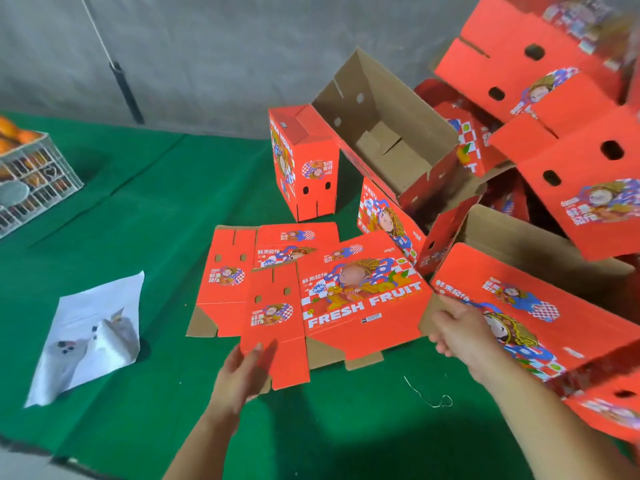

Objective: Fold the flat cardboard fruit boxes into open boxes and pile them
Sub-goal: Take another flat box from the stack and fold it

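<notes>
Two hands (pixel 242 367) (pixel 457 336) grip flat box (pixel 360 299) | green mat (pixel 145 209) | grey wall (pixel 207 46)

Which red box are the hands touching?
The top flat box, lying unfolded on the green mat and printed FRESH FRUIT. The left hand and right hand grip its ends; the other boxes go untouched.

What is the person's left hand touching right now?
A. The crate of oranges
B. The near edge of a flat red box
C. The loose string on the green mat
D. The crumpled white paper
B: the left hand holds the near flap of the flat red box lying on the green mat, well away from the white paper.
</notes>
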Demonstrator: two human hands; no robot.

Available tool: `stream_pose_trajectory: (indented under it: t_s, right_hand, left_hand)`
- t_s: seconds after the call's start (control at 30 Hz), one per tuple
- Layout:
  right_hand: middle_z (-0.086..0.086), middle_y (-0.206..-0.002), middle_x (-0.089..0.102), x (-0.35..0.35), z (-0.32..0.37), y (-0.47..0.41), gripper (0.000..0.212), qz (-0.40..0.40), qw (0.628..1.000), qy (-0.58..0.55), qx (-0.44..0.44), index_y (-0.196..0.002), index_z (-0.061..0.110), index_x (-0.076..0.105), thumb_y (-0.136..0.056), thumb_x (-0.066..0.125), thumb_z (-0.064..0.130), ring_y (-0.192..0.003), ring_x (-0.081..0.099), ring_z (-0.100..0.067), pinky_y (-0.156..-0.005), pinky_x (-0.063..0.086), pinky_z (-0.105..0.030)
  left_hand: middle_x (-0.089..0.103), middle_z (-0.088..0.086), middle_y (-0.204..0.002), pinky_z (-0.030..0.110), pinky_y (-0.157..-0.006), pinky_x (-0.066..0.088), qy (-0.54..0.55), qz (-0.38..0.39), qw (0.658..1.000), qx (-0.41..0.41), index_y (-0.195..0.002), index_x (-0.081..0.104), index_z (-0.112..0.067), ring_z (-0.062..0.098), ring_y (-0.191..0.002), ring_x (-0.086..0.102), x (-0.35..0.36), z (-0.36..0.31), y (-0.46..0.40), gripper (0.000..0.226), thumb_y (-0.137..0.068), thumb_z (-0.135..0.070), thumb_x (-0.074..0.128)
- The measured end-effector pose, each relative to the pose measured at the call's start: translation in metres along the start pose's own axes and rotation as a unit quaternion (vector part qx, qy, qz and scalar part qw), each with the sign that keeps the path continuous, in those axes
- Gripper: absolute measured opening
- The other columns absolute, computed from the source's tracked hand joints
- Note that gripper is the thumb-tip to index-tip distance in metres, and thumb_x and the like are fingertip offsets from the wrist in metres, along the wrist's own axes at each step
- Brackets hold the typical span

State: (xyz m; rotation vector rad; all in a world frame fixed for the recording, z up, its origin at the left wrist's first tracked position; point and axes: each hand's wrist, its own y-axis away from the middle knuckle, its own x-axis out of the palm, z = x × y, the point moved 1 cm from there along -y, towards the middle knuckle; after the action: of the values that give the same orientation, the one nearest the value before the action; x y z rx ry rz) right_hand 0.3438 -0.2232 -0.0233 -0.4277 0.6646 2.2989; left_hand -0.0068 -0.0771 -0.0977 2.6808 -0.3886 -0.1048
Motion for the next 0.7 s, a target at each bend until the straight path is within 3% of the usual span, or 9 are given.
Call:
stream_pose_trajectory:
  t_s: [0.07, 0.17, 0.23, 0.33, 0.4, 0.47, 0.53, 0.6, 0.7]
  right_hand:
    - [-0.011, -0.064, 0.066, -0.013, 0.004, 0.002, 0.051, -0.007, 0.999, 0.023, -0.022, -0.146, 0.027, 0.052, -0.1, 0.047, 0.006, -0.037, 0.05, -0.01, -0.038, 0.039, -0.022]
    - [-0.005, -0.055, 0.063, -0.033, 0.01, 0.005, 0.034, 0.01, 0.997, 0.072, -0.037, -0.118, 0.024, 0.066, -0.095, 0.052, 0.003, -0.037, 0.047, -0.014, -0.042, 0.037, -0.021]
    - [-0.002, -0.049, 0.062, -0.039, 0.013, 0.006, 0.022, 0.012, 0.993, 0.11, -0.036, -0.097, 0.014, 0.071, -0.09, 0.055, 0.001, -0.035, 0.048, -0.014, -0.043, 0.038, -0.021]
    - [-0.005, -0.048, 0.062, -0.039, 0.017, 0.009, 0.016, 0.019, 0.99, 0.136, -0.034, -0.079, 0.009, 0.07, -0.085, 0.059, 0.0, -0.036, 0.049, -0.016, -0.046, 0.04, -0.022]
    - [-0.005, -0.048, 0.061, -0.04, 0.017, 0.012, 0.017, 0.022, 0.99, 0.135, -0.039, -0.077, 0.011, 0.069, -0.085, 0.06, 0.0, -0.035, 0.047, -0.015, -0.044, 0.038, -0.022]
    - [-0.004, -0.047, 0.06, -0.045, 0.019, 0.015, 0.017, 0.022, 0.99, 0.127, -0.055, -0.081, 0.012, 0.069, -0.086, 0.06, -0.002, -0.033, 0.045, -0.012, -0.038, 0.035, -0.018]
    - [-0.005, -0.048, 0.06, -0.051, 0.023, 0.018, 0.021, 0.028, 0.99, 0.112, -0.077, -0.089, 0.012, 0.072, -0.088, 0.058, -0.004, -0.033, 0.043, -0.011, -0.036, 0.033, -0.018]
    - [-0.008, -0.05, 0.062, -0.055, 0.026, 0.02, 0.028, 0.031, 0.99, 0.108, -0.084, -0.089, 0.021, 0.07, -0.088, 0.055, -0.003, -0.037, 0.043, -0.013, -0.038, 0.033, -0.02]
    - [-0.009, -0.051, 0.061, -0.054, 0.029, 0.026, 0.034, 0.022, 0.991, 0.1, -0.084, -0.084, 0.026, 0.068, -0.088, 0.053, -0.004, -0.04, 0.043, -0.015, -0.041, 0.033, -0.022]
  left_hand:
    - [0.068, -0.004, -0.134, 0.029, -0.11, 0.04, 0.027, 0.089, 0.996, 0.001, -0.143, 0.048, -0.01, 0.009, -0.117, 0.066, 0.005, 0.005, 0.005, 0.079, -0.081, -0.048, 0.078]
    - [0.058, -0.002, -0.148, 0.033, -0.105, 0.05, 0.049, 0.23, 0.971, 0.031, -0.143, 0.041, -0.044, 0.024, -0.132, 0.06, 0.0, 0.006, 0.016, 0.063, -0.092, -0.037, 0.077]
    - [0.057, -0.002, -0.15, 0.038, -0.103, 0.053, -0.035, 0.279, 0.958, 0.055, -0.14, 0.038, -0.058, 0.028, -0.133, 0.06, -0.005, 0.008, 0.021, 0.076, -0.088, -0.027, 0.084]
    - [0.048, -0.001, -0.153, 0.048, -0.116, 0.04, -0.181, 0.28, 0.938, 0.091, -0.154, 0.015, -0.057, 0.027, -0.142, 0.044, -0.009, 0.012, 0.022, 0.121, -0.071, -0.02, 0.095]
    - [0.038, -0.006, -0.149, 0.044, -0.117, 0.035, -0.29, 0.246, 0.923, 0.058, -0.157, -0.006, -0.055, 0.022, -0.142, 0.036, -0.011, 0.009, 0.022, 0.143, -0.059, -0.045, 0.098]
    - [0.032, -0.001, -0.149, 0.042, -0.121, 0.031, -0.348, 0.206, 0.914, 0.044, -0.162, -0.012, -0.038, 0.021, -0.142, 0.034, -0.015, 0.007, 0.021, 0.151, -0.056, -0.07, 0.091]
    - [0.035, -0.001, -0.154, 0.038, -0.122, 0.03, -0.362, 0.201, 0.909, 0.052, -0.165, -0.004, -0.027, 0.018, -0.143, 0.037, -0.019, 0.009, 0.018, 0.148, -0.058, -0.081, 0.082]
    - [0.043, -0.007, -0.153, 0.036, -0.118, 0.035, -0.34, 0.187, 0.92, 0.049, -0.164, 0.021, -0.025, 0.012, -0.14, 0.044, -0.017, 0.008, 0.02, 0.129, -0.062, -0.089, 0.071]
    - [0.062, -0.011, -0.135, 0.032, -0.104, 0.044, -0.292, 0.023, 0.95, 0.11, -0.122, 0.07, -0.032, 0.017, -0.124, 0.06, -0.01, -0.001, 0.02, 0.066, -0.084, -0.082, 0.05]
